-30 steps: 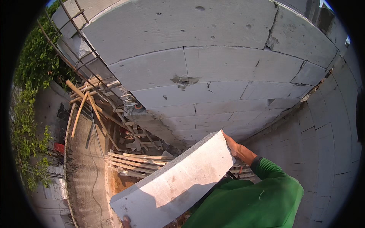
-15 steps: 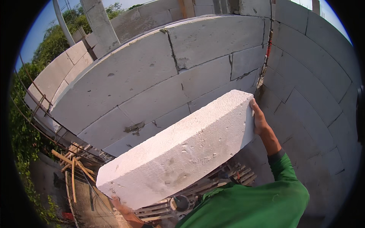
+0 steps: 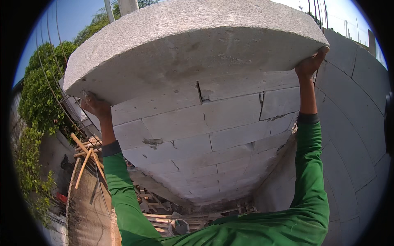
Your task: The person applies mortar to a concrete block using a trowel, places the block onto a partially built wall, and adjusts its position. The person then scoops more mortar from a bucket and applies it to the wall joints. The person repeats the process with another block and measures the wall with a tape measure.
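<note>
A large, pale grey concrete block (image 3: pixel 193 61) is raised high in front of me, its long side running left to right. My left hand (image 3: pixel 96 104) grips its lower left corner from beneath. At the lower right corner, my right hand (image 3: pixel 310 64) is closed round the edge. Both arms, in green sleeves, stretch up and forward. Behind and below the block stands a wall of similar blocks (image 3: pixel 176 123). The block hides the wall's top, so I cannot tell whether the two touch.
Another block wall (image 3: pixel 349 106) rises close on the right. Thin steel bars (image 3: pixel 53 88) stand at the left, above bamboo poles (image 3: pixel 85 164). A bucket (image 3: pixel 179 226) is low in front of me, among wooden slats (image 3: pixel 158 217). Green bushes (image 3: pixel 39 102) grow at the far left.
Both hands have lifted the block up and away from me, from chest level to near the wall's top. It has turned from slanting to nearly level, and its underside now shows.
</note>
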{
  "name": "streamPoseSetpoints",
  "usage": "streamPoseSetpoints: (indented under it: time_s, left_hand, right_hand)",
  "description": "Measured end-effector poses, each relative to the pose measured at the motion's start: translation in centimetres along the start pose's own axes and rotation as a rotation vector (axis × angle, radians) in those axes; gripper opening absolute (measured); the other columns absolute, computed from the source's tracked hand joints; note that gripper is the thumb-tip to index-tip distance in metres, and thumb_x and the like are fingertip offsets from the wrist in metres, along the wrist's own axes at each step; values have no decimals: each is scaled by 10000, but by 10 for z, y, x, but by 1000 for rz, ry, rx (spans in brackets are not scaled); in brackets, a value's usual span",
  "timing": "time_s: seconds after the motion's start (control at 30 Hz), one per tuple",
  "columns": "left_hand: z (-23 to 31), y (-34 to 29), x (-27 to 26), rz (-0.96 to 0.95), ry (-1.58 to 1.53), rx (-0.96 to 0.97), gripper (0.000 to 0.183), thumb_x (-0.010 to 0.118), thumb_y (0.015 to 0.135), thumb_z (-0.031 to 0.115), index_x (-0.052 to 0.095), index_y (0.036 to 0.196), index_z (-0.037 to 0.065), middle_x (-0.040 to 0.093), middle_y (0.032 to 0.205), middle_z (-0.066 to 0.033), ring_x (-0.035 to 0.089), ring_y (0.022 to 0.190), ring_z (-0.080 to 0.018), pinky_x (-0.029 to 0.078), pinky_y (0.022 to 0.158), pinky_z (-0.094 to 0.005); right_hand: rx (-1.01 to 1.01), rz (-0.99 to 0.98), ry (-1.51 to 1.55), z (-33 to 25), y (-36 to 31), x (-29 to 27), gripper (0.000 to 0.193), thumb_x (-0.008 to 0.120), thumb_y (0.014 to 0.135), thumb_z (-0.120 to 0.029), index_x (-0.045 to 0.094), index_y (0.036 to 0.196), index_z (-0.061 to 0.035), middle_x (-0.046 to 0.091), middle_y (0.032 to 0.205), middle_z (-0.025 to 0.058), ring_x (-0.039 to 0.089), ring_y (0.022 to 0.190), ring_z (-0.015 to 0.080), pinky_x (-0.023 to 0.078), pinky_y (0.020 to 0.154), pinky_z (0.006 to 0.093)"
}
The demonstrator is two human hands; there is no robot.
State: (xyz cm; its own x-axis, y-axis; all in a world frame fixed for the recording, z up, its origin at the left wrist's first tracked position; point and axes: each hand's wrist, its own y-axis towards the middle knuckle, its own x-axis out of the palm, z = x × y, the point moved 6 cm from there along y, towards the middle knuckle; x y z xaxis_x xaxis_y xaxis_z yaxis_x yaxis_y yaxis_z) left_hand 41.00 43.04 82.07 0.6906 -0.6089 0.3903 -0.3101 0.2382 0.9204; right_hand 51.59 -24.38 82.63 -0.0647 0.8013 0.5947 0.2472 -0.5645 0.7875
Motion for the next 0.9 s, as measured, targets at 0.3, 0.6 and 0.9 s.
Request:
streamPoseSetpoints:
  time_s: [0.3, 0.6, 0.9]
  left_hand:
    - [-42, 29, 100, 70, -268, -147, 533, 576, 1030, 483, 575, 802, 1, 491, 718, 51, 409, 710, -70, 318, 616, -279]
    - [-70, -2, 131, 4, -262, -314, 497, 587, 1038, 409, 677, 965, -74, 608, 806, 4, 476, 770, -86, 410, 683, -276]
    - [-68, -7, 150, -70, -239, -393, 543, 569, 1058, 450, 683, 936, -66, 615, 822, 8, 477, 776, -79, 415, 694, -262]
  right_hand:
    - [-251, 92, -184, 30, 68, 16, 729, 400, 1071, -620, 629, 794, 14, 583, 739, -13, 510, 703, 92, 446, 680, 296]
    - [-218, 73, -414, 65, 76, 17, 753, 410, 1086, -560, 562, 733, 87, 600, 829, 94, 508, 836, 180, 430, 815, 361]
    - [-261, 52, -644, 93, 76, 19, 722, 458, 1067, -581, 641, 817, 72, 599, 890, 102, 493, 918, 217, 394, 893, 365]
